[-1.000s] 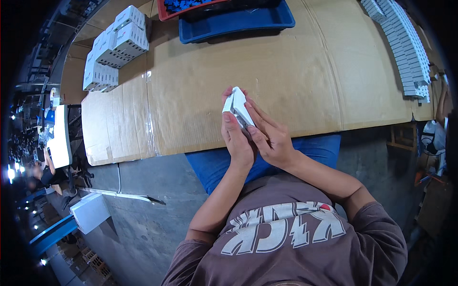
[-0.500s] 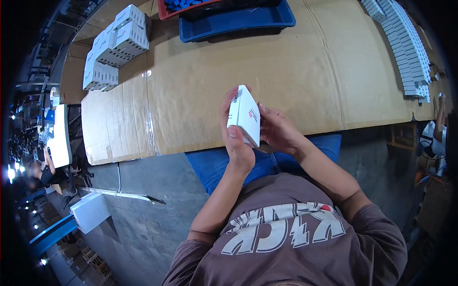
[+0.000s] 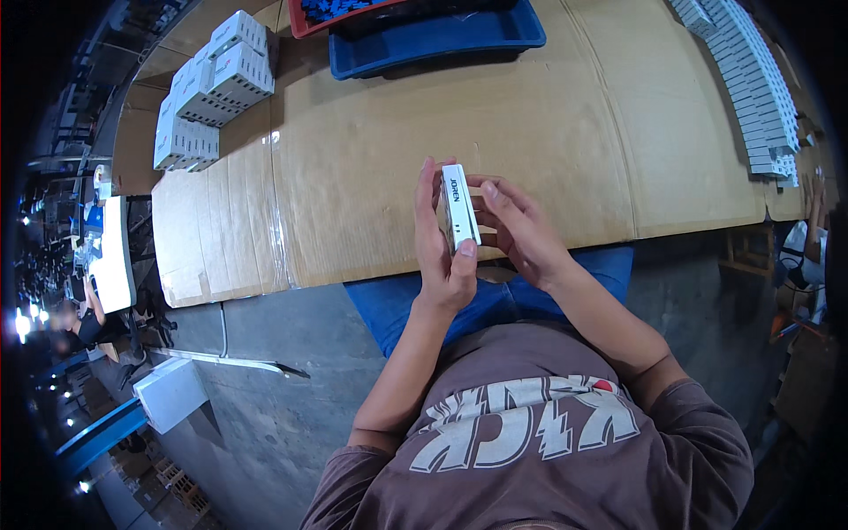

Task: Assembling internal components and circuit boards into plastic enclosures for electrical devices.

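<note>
A small flat white box [image 3: 459, 205] stands on its side above the near edge of the table, its narrow printed side facing up. My left hand [image 3: 439, 252] is closed round it, with the thumb on the near end and the fingers along the left face. On the other side, my right hand [image 3: 521, 225] has its fingers spread and stretched towards the box. Those fingertips reach its right face, and the thumb is raised clear of it. The box's broad faces are mostly hidden from above.
Cardboard covers the table [image 3: 371, 159]. Stacked white boxes [image 3: 221, 79] stand at the far left, and a long row of white boxes [image 3: 751, 88] lines the far right. At the back are a blue tray [image 3: 433, 49] and a red bin [image 3: 331, 19] of blue pieces.
The box has been turned so its narrow side faces up instead of its broad face showing. My right hand has shifted, its thumb lifted and its fingers more spread.
</note>
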Demonstrator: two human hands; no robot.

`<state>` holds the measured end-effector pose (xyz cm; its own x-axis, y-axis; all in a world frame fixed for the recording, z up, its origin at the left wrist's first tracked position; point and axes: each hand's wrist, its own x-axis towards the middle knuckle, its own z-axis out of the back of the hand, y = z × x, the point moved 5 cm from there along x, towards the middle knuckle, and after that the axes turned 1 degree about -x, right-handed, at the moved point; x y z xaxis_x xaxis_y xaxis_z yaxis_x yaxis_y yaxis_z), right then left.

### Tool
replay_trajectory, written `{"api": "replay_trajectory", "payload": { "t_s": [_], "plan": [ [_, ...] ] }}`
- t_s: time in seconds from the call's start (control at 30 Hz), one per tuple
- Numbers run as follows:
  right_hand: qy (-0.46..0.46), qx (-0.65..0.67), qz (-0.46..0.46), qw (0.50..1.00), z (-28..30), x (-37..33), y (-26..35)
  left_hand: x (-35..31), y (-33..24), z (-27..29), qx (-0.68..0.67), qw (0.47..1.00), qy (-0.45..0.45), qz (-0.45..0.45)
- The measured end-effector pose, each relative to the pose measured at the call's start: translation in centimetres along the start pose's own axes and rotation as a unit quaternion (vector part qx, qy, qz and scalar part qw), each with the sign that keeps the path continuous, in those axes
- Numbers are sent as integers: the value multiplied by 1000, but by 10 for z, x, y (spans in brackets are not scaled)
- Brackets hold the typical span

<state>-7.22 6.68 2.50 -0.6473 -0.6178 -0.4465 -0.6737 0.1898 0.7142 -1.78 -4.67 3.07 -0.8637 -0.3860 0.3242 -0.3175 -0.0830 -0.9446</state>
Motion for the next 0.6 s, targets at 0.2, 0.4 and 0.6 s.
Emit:
{"api": "replay_trajectory", "payload": {
  "t_s": [0.2,0.4,0.6],
  "plan": [
    [31,-60,93,993,-22,-14,1,-2,2,-3,80,996,-27,-32],
    [19,-88,128,988,-24,-16,-5,-1,-4,-1,118,989,-76,-38],
    [32,-118,136,983,-23,-23,-14,-2,-9,1,110,989,-95,-42]
  ]
}}
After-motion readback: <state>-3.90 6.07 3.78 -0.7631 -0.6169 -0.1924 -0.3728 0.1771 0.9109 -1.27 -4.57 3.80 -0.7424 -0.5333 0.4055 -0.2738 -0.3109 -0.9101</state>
